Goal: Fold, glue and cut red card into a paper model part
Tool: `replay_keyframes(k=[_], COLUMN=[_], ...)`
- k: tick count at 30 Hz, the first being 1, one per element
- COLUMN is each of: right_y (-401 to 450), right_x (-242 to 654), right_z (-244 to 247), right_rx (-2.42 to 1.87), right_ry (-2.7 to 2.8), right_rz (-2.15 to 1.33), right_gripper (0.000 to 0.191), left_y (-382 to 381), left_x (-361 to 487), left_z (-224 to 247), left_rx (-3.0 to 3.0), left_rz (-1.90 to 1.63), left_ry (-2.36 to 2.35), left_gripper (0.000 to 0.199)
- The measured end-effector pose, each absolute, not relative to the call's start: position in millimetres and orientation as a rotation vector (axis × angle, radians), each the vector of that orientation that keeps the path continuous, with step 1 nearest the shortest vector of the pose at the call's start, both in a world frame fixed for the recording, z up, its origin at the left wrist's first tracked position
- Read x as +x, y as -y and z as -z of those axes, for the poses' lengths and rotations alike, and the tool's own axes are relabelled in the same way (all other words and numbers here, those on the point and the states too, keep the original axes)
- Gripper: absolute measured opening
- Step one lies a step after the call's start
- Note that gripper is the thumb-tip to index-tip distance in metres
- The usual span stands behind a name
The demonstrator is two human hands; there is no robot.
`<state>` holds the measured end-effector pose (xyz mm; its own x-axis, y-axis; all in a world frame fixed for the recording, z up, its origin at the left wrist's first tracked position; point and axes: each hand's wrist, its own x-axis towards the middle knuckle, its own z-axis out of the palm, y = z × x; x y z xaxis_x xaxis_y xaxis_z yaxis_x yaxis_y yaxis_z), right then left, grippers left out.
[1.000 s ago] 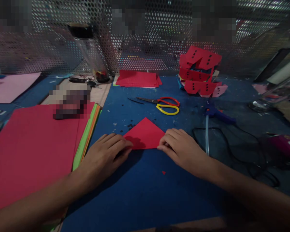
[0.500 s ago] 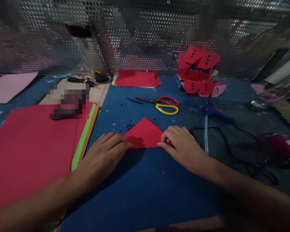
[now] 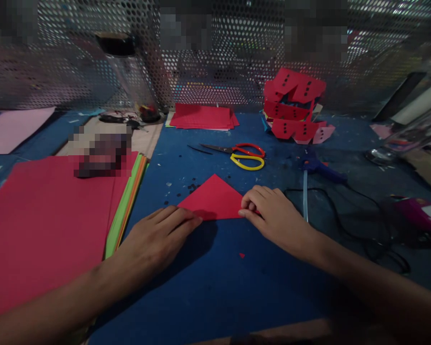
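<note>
A red sheet of paper (image 3: 217, 199), folded into a triangle, lies on the blue table top with its peak pointing away from me. My left hand (image 3: 161, 235) has its fingers pressed together on the lower left of the paper, thumb along the near folded edge. At the right corner, my right hand (image 3: 273, 213) pinches the paper between thumb and curled fingers, which hide that corner. Beyond the paper lie scissors (image 3: 247, 155) with one red and one yellow handle loop. A tiny red scrap (image 3: 242, 255) sits nearer to me.
Large red sheets (image 3: 53, 230) over green and orange ones are stacked at left. Behind are folded red papers (image 3: 203, 117) and red cut-out pieces with black squares (image 3: 296, 105). A blue glue gun (image 3: 321, 167) with a black cord lies at right. A clear jar (image 3: 129, 81) stands by the perforated metal screen.
My left hand has slid slightly right and toward me along the near edge, uncovering more of the paper's left side. My right hand has shifted slightly right, still at its corner.
</note>
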<state>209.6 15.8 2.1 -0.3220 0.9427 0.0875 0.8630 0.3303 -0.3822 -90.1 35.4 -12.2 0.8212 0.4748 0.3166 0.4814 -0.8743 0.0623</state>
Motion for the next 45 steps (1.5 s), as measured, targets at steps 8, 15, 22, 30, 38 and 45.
replay_keyframes(k=[8, 15, 22, 30, 38, 45], right_y=[-14.9, -11.8, -15.0, -16.2, -11.9, -7.6], right_x=[208.2, 193.5, 171.9, 157.9, 178.7, 202.0], right_z=[-5.8, 1.7, 5.7, 4.0, -2.3, -5.1], right_rx=[-1.561, -1.469, -1.476, -1.513, -1.621, -1.704], right_ry=[2.331, 2.322, 2.323, 2.317, 2.302, 2.271], right_rz=[-0.439, -0.341, -0.237, -0.204, -0.236, -0.272], right_gripper=[0.008, 0.009, 0.006, 0.005, 0.008, 0.010], left_y=[-37.1, -35.3, -34.8, -35.3, -36.5, -33.8], left_x=[-79.9, -76.9, -75.7, -77.7, -79.8, -78.9], left_z=[8.3, 11.2, 9.0, 12.9, 14.6, 11.4], left_rx=[-2.938, -2.978, -2.979, -2.986, -3.026, -3.029], left_rz=[0.488, 0.456, 0.356, 0.350, 0.372, 0.371], left_ry=[0.702, 0.711, 0.699, 0.710, 0.713, 0.770], left_gripper=[0.028, 0.034, 0.034, 0.033, 0.033, 0.044])
